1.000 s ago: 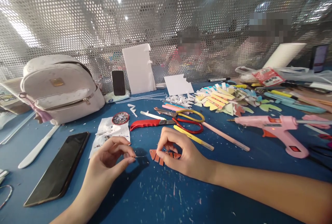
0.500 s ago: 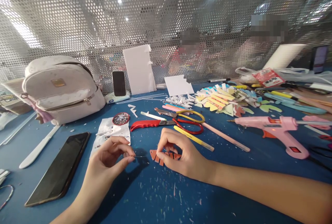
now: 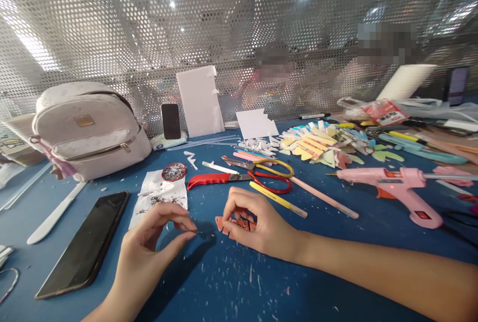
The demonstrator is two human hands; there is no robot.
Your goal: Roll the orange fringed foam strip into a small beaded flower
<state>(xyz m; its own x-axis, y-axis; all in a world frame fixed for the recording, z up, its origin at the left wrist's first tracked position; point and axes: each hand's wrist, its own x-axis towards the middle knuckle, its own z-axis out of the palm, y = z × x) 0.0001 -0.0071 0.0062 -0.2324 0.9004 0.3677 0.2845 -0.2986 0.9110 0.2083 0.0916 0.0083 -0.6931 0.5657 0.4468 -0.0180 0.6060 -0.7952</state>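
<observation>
Right hand (image 3: 263,225) crept toward pointed end of flat, slotted orange piece (image 3: 219,222), nearside of steel scissors (image 3: 254,166); fingers curled over it, grip unclear. Left hand (image 3: 140,245) pinches hair-thin strand (image 3: 204,232), near-left of scissors.

Left hand (image 3: 137,248): bare, slender-fingered, long thumb
Left wrist (image 3: 114,298): bare, narrow
Right hand (image 3: 267,227): bare, slim fingers
Right forearm (image 3: 373,261): bare, smooth, widening toward the view's edge

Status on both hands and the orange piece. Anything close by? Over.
Left hand pinching a thin, needle-like item. Right hand over orange piece, partly hiding it; grip unclear. Yellow pen-like stick and scissors lie just beyond right hand.
</observation>
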